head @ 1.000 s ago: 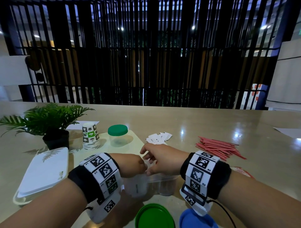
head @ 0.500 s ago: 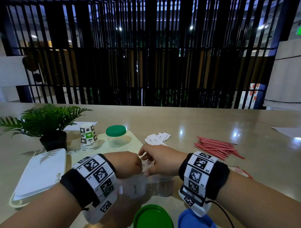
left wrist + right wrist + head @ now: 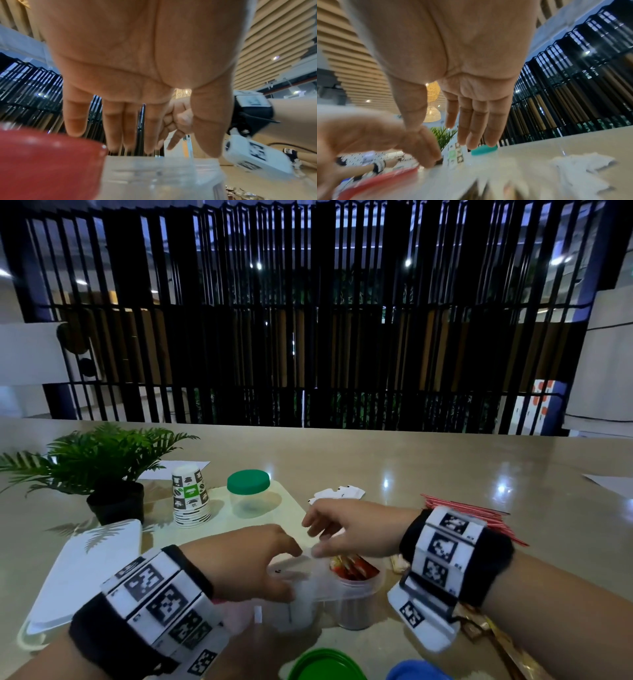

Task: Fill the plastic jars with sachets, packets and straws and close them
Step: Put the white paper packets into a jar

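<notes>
**Hands parted above open jars**

Since the earlier frame, both hands have separated: the right hand [image 3: 356, 534] has lifted off toward the far right, uncovering a clear jar [image 3: 354, 594] loaded with red sachets [image 3: 356, 568]. Left hand [image 3: 246, 561] sits over the neighbouring clear jar [image 3: 301, 601], just left of the first; its fingers [image 3: 130, 128] hang straight and loose, grip open, holding nothing visible. Right hand fingers [image 3: 476, 121] extend straight, thumb apart, grip open. Both jars stand uncovered on the desk [image 3: 445, 474] at the near centre. A green lid [image 3: 325, 666] and a blue lid [image 3: 418, 672] lie at the near edge. White packets [image 3: 339, 494] lie beyond the right hand; red straws [image 3: 479, 515] are spread at the right, partly behind the wrist. A closed green-lidded jar [image 3: 248, 493] stands farther left, beside a paper cup stack [image 3: 190, 496] and a potted plant [image 3: 109, 474]. A white tray [image 3: 85, 570] lies near left.
</notes>
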Tool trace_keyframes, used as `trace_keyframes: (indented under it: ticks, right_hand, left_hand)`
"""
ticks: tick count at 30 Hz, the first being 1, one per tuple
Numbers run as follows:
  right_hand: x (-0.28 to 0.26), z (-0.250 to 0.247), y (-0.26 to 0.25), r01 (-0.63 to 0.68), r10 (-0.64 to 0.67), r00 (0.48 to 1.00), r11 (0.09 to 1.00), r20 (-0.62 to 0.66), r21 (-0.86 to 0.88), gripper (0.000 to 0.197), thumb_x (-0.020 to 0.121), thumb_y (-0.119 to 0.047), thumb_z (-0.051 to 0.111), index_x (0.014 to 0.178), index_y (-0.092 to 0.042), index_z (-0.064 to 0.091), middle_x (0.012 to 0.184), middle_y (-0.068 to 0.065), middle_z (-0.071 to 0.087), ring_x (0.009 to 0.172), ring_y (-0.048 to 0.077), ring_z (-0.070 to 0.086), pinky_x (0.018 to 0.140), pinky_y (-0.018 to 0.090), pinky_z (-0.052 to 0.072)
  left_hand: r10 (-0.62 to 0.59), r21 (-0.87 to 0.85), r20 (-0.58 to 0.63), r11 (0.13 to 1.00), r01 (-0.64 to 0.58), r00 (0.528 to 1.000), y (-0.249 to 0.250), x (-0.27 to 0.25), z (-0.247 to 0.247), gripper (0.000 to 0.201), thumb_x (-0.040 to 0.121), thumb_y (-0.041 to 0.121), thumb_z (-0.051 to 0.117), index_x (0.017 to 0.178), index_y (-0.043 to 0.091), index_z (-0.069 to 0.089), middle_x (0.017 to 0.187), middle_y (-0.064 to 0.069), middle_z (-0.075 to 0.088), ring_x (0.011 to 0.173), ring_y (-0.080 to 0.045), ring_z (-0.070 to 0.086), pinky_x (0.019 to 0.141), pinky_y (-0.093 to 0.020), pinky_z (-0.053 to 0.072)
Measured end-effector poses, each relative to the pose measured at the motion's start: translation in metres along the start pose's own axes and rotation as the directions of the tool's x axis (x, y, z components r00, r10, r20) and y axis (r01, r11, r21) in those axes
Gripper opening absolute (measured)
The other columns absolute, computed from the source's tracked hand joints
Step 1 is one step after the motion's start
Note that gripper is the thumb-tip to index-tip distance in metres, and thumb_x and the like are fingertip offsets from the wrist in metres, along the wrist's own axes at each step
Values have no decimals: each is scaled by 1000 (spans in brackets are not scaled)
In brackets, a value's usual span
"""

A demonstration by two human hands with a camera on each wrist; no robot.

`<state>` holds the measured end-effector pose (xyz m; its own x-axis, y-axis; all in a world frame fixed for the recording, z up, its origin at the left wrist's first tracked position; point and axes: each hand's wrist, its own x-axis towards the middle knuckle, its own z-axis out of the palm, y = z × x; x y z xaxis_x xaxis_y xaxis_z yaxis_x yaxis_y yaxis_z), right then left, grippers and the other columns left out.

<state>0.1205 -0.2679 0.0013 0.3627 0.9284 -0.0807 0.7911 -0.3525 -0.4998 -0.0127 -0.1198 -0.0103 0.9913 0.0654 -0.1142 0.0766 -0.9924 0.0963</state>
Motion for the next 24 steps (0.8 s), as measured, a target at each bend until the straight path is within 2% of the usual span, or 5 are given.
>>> trace_keyframes:
  ticks: [4,7,17,22,24]
  right_hand:
    - [8,-50,13,-39,30,992,997,-126,-74,24,94,-30,57,114,-17,57,107,-5,64,94,7,60,84,23,49]
    - [27,-76,38,-184,163,974,975,-156,-126,20,96,-31,54,109,-16,59,101,-3,67,90,9,63,78,25,50]
    - [104,-42,97,-430,483,875,812,39,-394,46,94,-38,55,124,-3,57,102,5,65,88,18,54,59,22,39]
    - [142,-28,119,-477,533,846,767,14,-429,51,89,-55,55,112,-10,60,110,7,65,93,23,57,80,29,43]
    - [154,-25,125,-496,548,836,755,-1,-429,51,80,-65,57,85,-15,60,90,3,66,86,23,58,83,32,45]
  left_hand:
    - [-34,-38,-91,999,31,995,-12,-11,1,85,70,53,75,142,40,32,138,16,30,99,0,47,98,-24,42]
    - [-131,86,-51,987,135,990,-19,-12,6,98,69,60,73,149,39,19,143,16,36,116,-5,49,99,-27,43]
    - [-129,155,-25,979,131,991,-25,-10,11,60,72,65,64,122,35,51,114,13,55,109,-10,53,90,-32,48]
    - [-104,132,-9,986,105,995,-27,-8,12,63,75,62,65,130,38,48,124,13,55,115,-8,51,96,-29,47]
    - [-87,138,-3,987,87,996,-28,-6,13,66,75,61,65,134,38,45,129,13,53,119,-8,49,99,-29,46]
